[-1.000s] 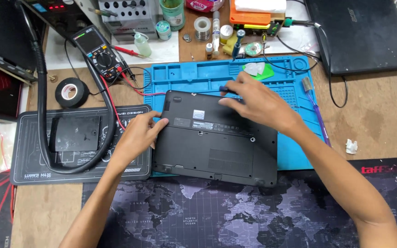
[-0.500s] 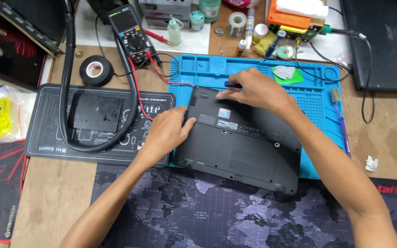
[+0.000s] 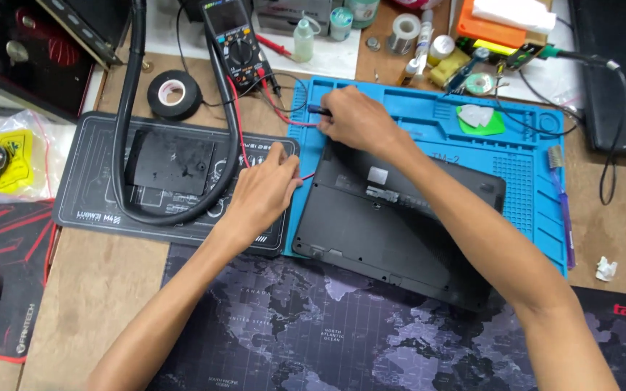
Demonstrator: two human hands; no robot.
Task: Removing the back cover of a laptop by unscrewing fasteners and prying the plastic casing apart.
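At nine o'clock a roll of black tape (image 3: 173,94) lies on the worktop (image 3: 103,289) beside a thick black hose (image 3: 126,123). The left hand (image 3: 259,195) rests at the left edge of the upturned black laptop (image 3: 393,232), fingers loosely curled, gripping nothing visible. At twelve o'clock the right hand (image 3: 356,119) has its fingers closed on a small dark tool (image 3: 318,110) over the blue repair mat (image 3: 530,181).

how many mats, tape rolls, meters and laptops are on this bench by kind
Mats: 3, the blue silicone mat, the black work pad, the world-map mat
Tape rolls: 2, the black roll, the pale roll
Multimeter: 1
Upturned laptop: 1
Total: 7
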